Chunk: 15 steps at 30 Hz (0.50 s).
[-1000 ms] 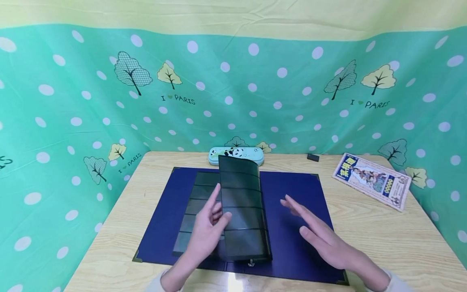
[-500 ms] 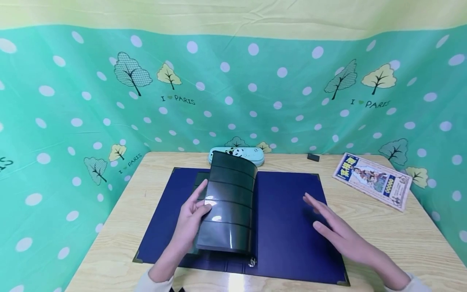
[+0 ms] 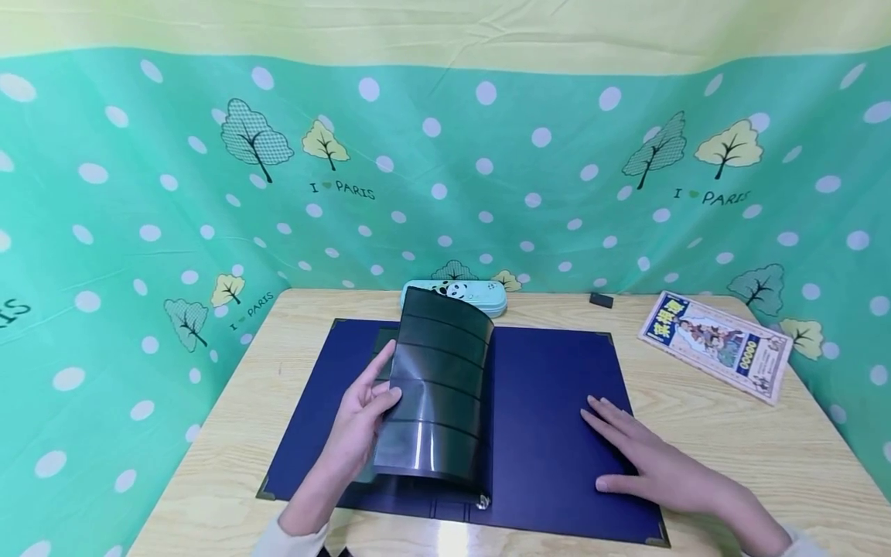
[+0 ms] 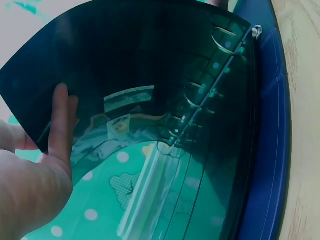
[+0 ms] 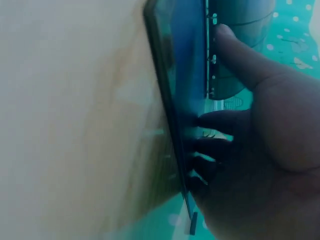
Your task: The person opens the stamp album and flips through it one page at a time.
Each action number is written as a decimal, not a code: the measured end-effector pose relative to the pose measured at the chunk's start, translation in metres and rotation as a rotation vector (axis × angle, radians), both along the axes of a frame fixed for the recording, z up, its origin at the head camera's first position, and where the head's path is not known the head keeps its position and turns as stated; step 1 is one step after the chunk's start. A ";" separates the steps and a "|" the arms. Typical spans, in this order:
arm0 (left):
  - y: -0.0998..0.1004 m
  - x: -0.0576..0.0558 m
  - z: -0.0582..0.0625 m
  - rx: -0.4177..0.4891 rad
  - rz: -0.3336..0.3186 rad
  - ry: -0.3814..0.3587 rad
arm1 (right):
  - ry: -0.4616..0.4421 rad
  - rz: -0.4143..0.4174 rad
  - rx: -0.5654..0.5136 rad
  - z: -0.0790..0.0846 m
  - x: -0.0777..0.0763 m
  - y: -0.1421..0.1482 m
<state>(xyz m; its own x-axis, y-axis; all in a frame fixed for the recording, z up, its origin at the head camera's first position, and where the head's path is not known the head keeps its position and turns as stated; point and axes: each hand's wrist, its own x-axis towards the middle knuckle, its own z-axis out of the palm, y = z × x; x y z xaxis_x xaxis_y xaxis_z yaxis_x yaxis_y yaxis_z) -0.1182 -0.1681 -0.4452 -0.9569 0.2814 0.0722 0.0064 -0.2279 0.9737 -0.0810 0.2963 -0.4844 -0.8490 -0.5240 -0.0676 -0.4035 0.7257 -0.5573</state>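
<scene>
A dark blue ring binder (image 3: 550, 433) lies spread wide on the wooden table, metal corners on its covers. Its black pocket pages (image 3: 438, 387) stand curved up from the spine and lean left. My left hand (image 3: 353, 427) grips their free edge, thumb on the near face and fingers behind. In the left wrist view, metal rings (image 4: 200, 95) run through the pages' punched holes. My right hand (image 3: 640, 456) rests on the bare right cover near its outer edge, fingers spread, thumb apart. The right wrist view shows those fingertips against the cover (image 5: 187, 60).
Behind the binder lies a light blue panda pencil case (image 3: 480, 292), partly covered by the pages in the head view. A small black block (image 3: 601, 300) and an illustrated booklet (image 3: 717, 340) lie at the back right. A green dotted curtain (image 3: 445, 193) surrounds the table.
My left hand has moved the raised pages leftward and now grips their edge. My right hand, hovering over the right cover before, has come down onto it with fingers spread.
</scene>
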 end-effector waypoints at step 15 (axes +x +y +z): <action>0.010 0.007 0.004 0.155 -0.047 0.099 | -0.004 -0.010 -0.056 -0.009 0.006 -0.001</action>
